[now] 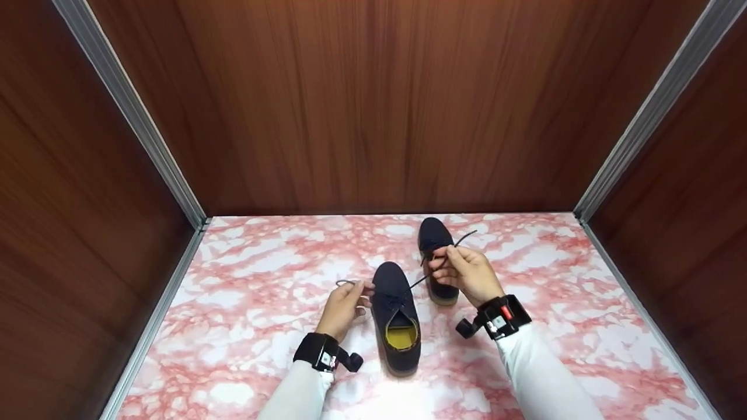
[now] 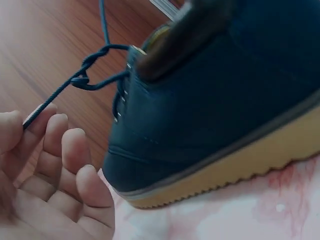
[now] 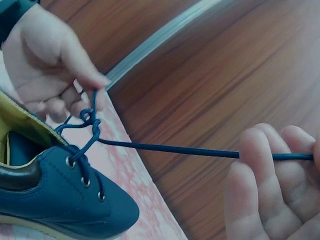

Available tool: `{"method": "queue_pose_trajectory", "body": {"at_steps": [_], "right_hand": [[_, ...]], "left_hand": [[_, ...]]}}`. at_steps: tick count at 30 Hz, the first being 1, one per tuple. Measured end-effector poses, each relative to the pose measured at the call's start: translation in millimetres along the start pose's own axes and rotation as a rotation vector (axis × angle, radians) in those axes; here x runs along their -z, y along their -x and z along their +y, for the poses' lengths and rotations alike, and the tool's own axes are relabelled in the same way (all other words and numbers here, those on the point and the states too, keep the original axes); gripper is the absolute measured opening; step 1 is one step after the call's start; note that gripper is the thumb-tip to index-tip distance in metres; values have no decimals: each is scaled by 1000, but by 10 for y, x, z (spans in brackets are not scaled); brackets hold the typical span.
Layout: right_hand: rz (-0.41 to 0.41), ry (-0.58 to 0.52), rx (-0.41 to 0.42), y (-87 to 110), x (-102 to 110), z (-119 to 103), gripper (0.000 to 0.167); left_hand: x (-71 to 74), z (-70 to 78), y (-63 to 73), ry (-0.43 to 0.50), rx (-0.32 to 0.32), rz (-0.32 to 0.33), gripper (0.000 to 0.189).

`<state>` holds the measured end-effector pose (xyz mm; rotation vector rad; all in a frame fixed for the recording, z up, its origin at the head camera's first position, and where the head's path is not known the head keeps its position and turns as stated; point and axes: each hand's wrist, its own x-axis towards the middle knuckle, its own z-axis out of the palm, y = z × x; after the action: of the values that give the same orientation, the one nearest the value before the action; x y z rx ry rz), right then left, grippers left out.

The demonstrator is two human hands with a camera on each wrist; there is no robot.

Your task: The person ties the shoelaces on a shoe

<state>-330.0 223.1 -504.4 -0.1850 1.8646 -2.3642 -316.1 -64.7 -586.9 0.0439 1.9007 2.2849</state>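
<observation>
Head view: 2 dark blue shoes on the pink marble table (image 1: 245, 280), inside a wood-walled booth. Near shoe (image 1: 397, 315) sits centre, heel toward the person, yellow insole showing; far shoe (image 1: 436, 259) stands just behind it to the right, partly hidden by the right hand. Left hand (image 1: 344, 306) pinches one lace end, pulled out to the left. Right hand (image 1: 467, 271) pinches the other end, drawn up and to the right, tail poking past the fingers. Looks like the first crossover of tying the near shoe's lace, both ends under tension.

Left wrist view: shoe (image 2: 215, 110) fills the frame, tan ridged sole resting on the table. Lace (image 2: 65, 90) runs from the eyelets to a small twist, then to the left hand (image 2: 47, 185); tip pinched at the fingertips, other fingers loosely curled.

Right wrist view: twist in the lace (image 3: 90, 120) sits just above the top eyelets of the shoe (image 3: 55, 200). Left hand (image 3: 50, 65) pinches close beside it. One strand runs taut to the right hand (image 3: 277, 185), clamped between fingers & thumb.

Next, in my judgement: snug the crossover down onto the tongue w/ even pull both sides, then form a loop w/o letting tension slip.

Count: 2 shoes, 2 hands, 1 lace being worked (2 ends), 1 twist.
</observation>
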Motion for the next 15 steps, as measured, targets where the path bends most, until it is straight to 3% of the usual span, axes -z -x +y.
{"method": "queue_pose_trajectory", "body": {"at_steps": [6, 15], "right_hand": [[42, -82, 71, 52, 115, 67, 29], [137, -129, 76, 151, 335, 194, 29]], "left_hand": [[4, 31, -8, 53, -32, -4, 39], [65, 16, 27, -1, -27, 14, 37]]}}
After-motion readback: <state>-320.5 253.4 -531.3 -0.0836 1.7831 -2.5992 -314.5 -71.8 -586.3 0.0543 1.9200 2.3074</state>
